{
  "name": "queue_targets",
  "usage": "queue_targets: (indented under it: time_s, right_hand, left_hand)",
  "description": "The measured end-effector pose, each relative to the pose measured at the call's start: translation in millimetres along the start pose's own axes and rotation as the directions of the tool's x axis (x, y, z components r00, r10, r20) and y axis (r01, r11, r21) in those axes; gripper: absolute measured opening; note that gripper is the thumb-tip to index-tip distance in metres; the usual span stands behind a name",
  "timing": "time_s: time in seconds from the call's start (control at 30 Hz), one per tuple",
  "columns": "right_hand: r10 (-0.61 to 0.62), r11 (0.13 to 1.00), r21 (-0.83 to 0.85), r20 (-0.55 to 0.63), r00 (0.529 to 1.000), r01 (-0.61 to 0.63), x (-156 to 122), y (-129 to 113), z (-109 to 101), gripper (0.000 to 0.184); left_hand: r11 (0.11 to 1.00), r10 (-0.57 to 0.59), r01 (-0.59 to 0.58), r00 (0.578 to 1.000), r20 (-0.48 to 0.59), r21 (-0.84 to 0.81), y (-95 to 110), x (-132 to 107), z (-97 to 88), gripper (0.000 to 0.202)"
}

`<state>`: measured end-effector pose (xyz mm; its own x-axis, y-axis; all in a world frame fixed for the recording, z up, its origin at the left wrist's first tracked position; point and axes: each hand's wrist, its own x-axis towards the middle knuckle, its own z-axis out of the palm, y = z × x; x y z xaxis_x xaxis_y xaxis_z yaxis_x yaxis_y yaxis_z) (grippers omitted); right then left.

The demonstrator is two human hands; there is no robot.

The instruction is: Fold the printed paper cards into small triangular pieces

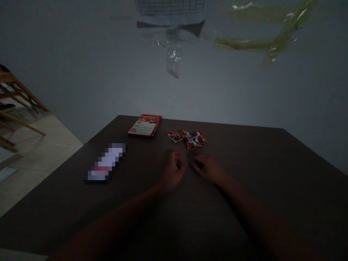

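Observation:
My left hand [172,171] rests on the dark table [239,224], its fingers loosely curled inward with nothing visible in them. Close by on the right, my right hand [208,169] lies with its fingers curled too, and no object shows there. A small gap separates the two hands. Just beyond them are several folded pieces of printed paper [192,140] in red, white and dark colours, bunched together; neither hand touches them. Farther back on the left lies a stack of red-and-white printed leaflets [145,126]. The scene is dim, so fine detail is hard to see.
A phone [106,162] with a blurred-out bright screen lies left of my hands. The table's far edge meets a pale wall [206,98] bearing yellowish tape [244,44], a clear plastic piece [173,61] and a wire grid [171,7]. Wooden furniture [21,90] stands on the floor at left.

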<state>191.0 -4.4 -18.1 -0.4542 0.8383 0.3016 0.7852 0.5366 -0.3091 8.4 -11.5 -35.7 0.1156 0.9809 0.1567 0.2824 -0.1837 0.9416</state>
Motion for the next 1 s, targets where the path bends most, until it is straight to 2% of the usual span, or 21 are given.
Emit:
queue_targets:
  time_s: [0.07, 0.2, 0.33, 0.43, 0.5, 0.57, 0.63, 0.67, 0.7, 1.0]
  right_hand:
    - [-0.030, 1.000, 0.010, 0.068, 0.997, 0.030, 2.3, -3.5, 0.7, 0.014]
    - [-0.009, 0.999, 0.039, 0.089, 0.996, 0.006, 4.4, -3.2, -0.2, 0.014]
    - [-0.003, 0.997, 0.080, 0.088, 0.996, -0.004, 3.8, 0.9, -1.2, 0.012]
    - [-0.004, 0.996, 0.090, 0.087, 0.996, -0.003, 4.5, 2.3, -1.0, 0.013]
    - [-0.001, 0.997, 0.081, 0.083, 0.997, -0.006, 5.2, 2.1, -0.6, 0.014]
    - [-0.001, 0.997, 0.074, 0.084, 0.996, -0.005, 5.8, 1.8, -0.2, 0.014]
    - [0.002, 0.998, 0.068, 0.087, 0.996, -0.008, 6.1, 1.5, 0.0, 0.015]
    - [0.007, 0.998, 0.064, 0.087, 0.996, -0.013, 6.1, 1.5, 0.0, 0.015]
    - [0.013, 0.998, 0.058, 0.086, 0.996, -0.018, 6.1, 1.4, -0.2, 0.015]
    - [0.035, 0.999, 0.023, 0.109, 0.993, -0.038, 6.6, -0.3, -4.2, 0.015]
  left_hand:
    - [0.999, 0.022, -0.021, 0.999, -0.025, 0.042, 0.0, 2.8, -3.5, 0.034]
    - [0.985, 0.032, -0.022, 0.998, -0.060, 0.171, -4.5, 12.4, -15.3, 0.033]
    - [0.916, 0.034, 0.027, 0.989, -0.142, 0.401, -10.1, 33.6, -40.6, 0.028]
    - [0.753, 0.179, -0.003, 0.963, -0.202, 0.658, -13.4, 58.1, -68.0, 0.026]
    - [0.705, 0.217, 0.011, 0.949, -0.230, 0.709, -15.8, 75.5, -86.5, 0.026]
    - [0.550, 0.272, 0.071, 0.927, -0.258, 0.832, -18.3, 91.3, -102.3, 0.028]
    - [0.412, 0.256, 0.101, 0.941, -0.222, 0.906, -20.4, 104.0, -113.8, 0.035]
    - [0.356, 0.212, 0.123, 0.955, -0.208, 0.926, -21.2, 109.0, -117.8, 0.037]
    - [0.342, 0.191, 0.123, 0.962, -0.197, 0.932, -21.6, 113.1, -120.6, 0.037]
    - [0.260, 0.121, 0.091, 0.985, -0.126, 0.961, -18.4, 125.9, -123.7, 0.041]
